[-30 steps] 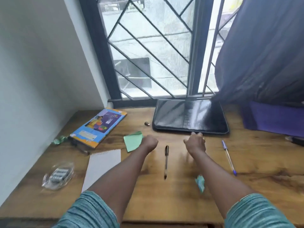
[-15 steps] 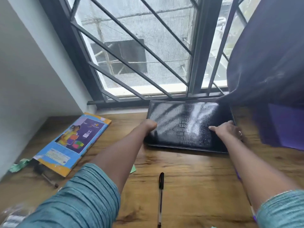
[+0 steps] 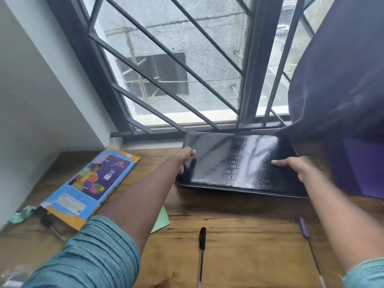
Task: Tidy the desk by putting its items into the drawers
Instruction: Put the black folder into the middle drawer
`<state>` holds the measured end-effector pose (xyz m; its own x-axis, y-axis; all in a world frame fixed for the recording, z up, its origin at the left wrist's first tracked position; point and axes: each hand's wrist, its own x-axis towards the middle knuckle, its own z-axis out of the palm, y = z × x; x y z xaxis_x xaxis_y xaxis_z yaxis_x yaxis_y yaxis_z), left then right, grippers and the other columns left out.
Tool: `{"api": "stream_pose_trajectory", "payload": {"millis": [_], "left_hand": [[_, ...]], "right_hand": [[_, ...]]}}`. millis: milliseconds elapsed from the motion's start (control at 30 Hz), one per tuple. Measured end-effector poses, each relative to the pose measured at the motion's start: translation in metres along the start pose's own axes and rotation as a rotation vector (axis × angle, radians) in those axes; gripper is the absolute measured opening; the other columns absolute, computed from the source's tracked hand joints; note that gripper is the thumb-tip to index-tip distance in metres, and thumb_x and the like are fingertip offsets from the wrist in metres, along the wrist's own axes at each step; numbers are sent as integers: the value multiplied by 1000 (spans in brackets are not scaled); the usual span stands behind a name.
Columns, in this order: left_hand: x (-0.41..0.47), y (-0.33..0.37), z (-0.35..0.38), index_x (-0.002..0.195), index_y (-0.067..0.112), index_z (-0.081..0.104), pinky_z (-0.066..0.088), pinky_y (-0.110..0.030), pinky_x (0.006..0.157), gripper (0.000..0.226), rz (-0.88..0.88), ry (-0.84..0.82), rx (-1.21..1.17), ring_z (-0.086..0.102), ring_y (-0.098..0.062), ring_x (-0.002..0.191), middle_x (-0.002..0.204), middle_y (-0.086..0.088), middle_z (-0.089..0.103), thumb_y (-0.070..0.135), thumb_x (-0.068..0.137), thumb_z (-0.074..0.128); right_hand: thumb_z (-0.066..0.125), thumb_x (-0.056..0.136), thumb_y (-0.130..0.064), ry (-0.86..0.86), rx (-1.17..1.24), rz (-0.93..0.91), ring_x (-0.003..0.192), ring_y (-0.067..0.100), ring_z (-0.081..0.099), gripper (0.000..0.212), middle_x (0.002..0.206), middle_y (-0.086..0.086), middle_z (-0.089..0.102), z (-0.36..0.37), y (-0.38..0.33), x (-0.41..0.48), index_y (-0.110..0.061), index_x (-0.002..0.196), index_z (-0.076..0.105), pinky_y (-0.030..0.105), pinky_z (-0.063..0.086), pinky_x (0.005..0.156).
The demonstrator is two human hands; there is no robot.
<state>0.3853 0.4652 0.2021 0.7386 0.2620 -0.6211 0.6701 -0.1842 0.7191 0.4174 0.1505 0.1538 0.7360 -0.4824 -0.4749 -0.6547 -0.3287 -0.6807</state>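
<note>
We are looking down at a wooden desk [image 3: 245,229] pushed against a barred window [image 3: 176,69], with a pale wall [image 3: 31,100] running off at nine o'clock and a dark curtain [image 3: 342,69] hanging at two o'clock. The flat, glossy black case [image 3: 239,163] is lying at twelve o'clock on the desk, right under the window sill, and the curtain's hem is brushing its far right corner.

Both arms are reaching out in teal sleeves, well apart from each other. The left hand [image 3: 185,161] is gripping the case's left edge at nine o'clock, thumb lying on top and fingers tucked under the side. The right hand [image 3: 297,166] is clamping the right edge at three o'clock, thumb pressing on the shiny top and fingers curling round the side. Whether the case is leaving the wood, I cannot tell.

A colourful exercise book [image 3: 93,183] is lying tilted at nine o'clock from the case, near the wall. A green sheet of paper [image 3: 163,218] is peeking out from beneath the left forearm. A black pen [image 3: 202,244] is lying at six o'clock, pointing away from the person, and a blue pen [image 3: 306,233] is lying at four o'clock beside the right forearm. A crumpled green wrapper [image 3: 19,215] is sitting at eight o'clock by the wall. Something purple [image 3: 363,167] is resting at three o'clock, under the curtain.
</note>
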Motion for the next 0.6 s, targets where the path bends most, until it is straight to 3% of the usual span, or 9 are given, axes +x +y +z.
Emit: {"api": "stream_pose_trajectory", "payload": {"millis": [67,133,167,233,300,333,400,500,600], "left_hand": [[-8,1,-6,128,5,45,21,-30,113,40,28,-44,-59,26,-27,139,153,-15,25,28,95,46],[-14,1,-12,115,9,51,22,-33,116,35,50,-44,-95,31,-28,138,151,-13,33,34,91,49],[-16,2,-15,104,10,56,30,-35,113,32,47,-45,-114,42,-30,130,144,-13,44,37,87,52],[-27,0,-23,88,13,59,45,-30,92,25,66,-36,-166,58,-28,100,112,-9,65,37,89,51],[-43,-1,-31,95,14,62,46,-26,76,31,117,-69,-269,58,-24,80,90,-6,67,37,97,42],[-55,-2,-35,104,14,61,47,-29,80,34,147,-87,-315,61,-25,85,97,-7,68,39,98,39],[-77,-9,-45,117,15,60,46,-34,91,44,202,-60,-387,60,-24,103,113,-8,65,43,100,32],[-106,-26,-61,125,12,59,44,-37,100,58,253,-24,-508,57,-23,115,124,-5,61,51,100,24],[-147,-41,-78,127,12,57,45,-37,98,58,325,74,-610,56,-23,118,126,-2,60,51,99,26]], "right_hand": [[90,38,-34,-19,66,-10,122,31,47,94,130,11,55,-6,-7,-17,-2,120,54,41,39,100],[90,45,-26,-44,124,-31,123,30,46,88,131,11,54,-10,-11,-29,1,121,53,38,36,101],[89,49,-22,-54,155,-34,125,29,45,86,133,12,53,-11,-11,-34,2,123,52,37,35,102],[86,58,-16,-81,213,-55,129,26,42,80,138,12,49,-14,-11,-46,5,126,50,34,32,104],[81,67,-13,-105,305,-99,133,24,38,74,142,11,45,-17,-9,-57,6,129,46,33,29,106],[80,70,-15,-113,349,-116,134,24,37,72,142,11,44,-19,-8,-67,5,130,45,33,28,107],[82,67,-26,-113,416,-163,133,25,38,79,142,10,45,-21,-5,-87,3,130,47,36,29,108],[85,41,-58,-75,502,-232,126,27,47,104,134,9,54,-23,-1,-114,-4,125,55,39,36,106],[72,33,-81,-64,596,-308,123,28,50,115,129,3,57,-22,8,-110,-11,123,57,43,38,106]]}}
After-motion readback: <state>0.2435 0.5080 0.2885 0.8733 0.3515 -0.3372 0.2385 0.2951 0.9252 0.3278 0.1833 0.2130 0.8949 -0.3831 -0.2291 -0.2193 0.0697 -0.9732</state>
